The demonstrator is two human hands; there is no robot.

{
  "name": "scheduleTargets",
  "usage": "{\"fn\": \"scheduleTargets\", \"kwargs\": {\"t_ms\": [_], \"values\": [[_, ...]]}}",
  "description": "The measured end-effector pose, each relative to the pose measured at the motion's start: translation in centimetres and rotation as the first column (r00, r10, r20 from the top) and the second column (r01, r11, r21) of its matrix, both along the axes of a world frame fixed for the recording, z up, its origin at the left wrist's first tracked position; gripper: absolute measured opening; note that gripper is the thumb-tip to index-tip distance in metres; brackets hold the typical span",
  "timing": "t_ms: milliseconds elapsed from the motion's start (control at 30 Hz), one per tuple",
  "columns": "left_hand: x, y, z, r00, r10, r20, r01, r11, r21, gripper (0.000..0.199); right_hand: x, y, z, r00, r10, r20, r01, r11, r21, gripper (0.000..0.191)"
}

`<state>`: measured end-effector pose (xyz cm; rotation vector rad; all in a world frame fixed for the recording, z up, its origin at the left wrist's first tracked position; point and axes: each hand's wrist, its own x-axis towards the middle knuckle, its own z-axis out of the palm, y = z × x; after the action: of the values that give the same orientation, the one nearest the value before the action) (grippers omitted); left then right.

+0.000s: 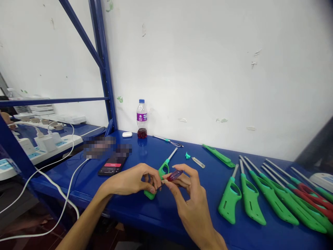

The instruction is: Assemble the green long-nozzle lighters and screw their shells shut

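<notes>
My left hand point(142, 178) is closed around the handle of a green stick lighter point(164, 168), whose metal nozzle points up and away. Between the fingers of my right hand point(191, 194) is a small screwdriver point(174, 175) with a translucent purple-red handle. Its thin dark shaft slants down left to my left fingertips, over the lighter's handle; where the tip rests is hidden. Beyond my hands lie a green half shell point(219, 155), a teal plastic part point(187, 155), a clear narrow tank point(198, 162) and a metal rod with wires point(168, 140).
Several green stick lighters point(252, 199) and red-handled ones point(312, 198) fan out at right. A bottle point(142, 119) and a white case point(127, 134) stand near the wall. At left are a phone point(113, 165), white cables point(71, 187), a power strip point(39, 152) and a blue rack post point(105, 66).
</notes>
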<state>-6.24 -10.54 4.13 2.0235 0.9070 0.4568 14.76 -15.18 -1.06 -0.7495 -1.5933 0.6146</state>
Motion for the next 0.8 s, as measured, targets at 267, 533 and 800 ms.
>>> {"fn": "scheduleTargets", "kwargs": {"t_ms": [267, 533, 800], "values": [[1.9, -0.3, -0.8, 0.996, -0.039, 0.085, 0.042, 0.998, -0.037, 0.002, 1.8, 0.3, 1.3, 0.997, 0.004, 0.075, 0.000, 0.998, -0.057, 0.037], [3.9, -1.0, -1.2, 0.983, -0.006, 0.184, 0.009, 1.000, -0.017, 0.004, 3.7, -0.4, 3.0, 0.985, -0.082, 0.153, 0.079, 0.997, 0.021, 0.043], [4.1, -1.3, -1.2, 0.977, 0.001, 0.213, 0.003, 1.000, -0.021, 0.011, 3.6, -0.4, 3.1, 0.984, -0.073, 0.163, 0.063, 0.996, 0.066, 0.047]]}}
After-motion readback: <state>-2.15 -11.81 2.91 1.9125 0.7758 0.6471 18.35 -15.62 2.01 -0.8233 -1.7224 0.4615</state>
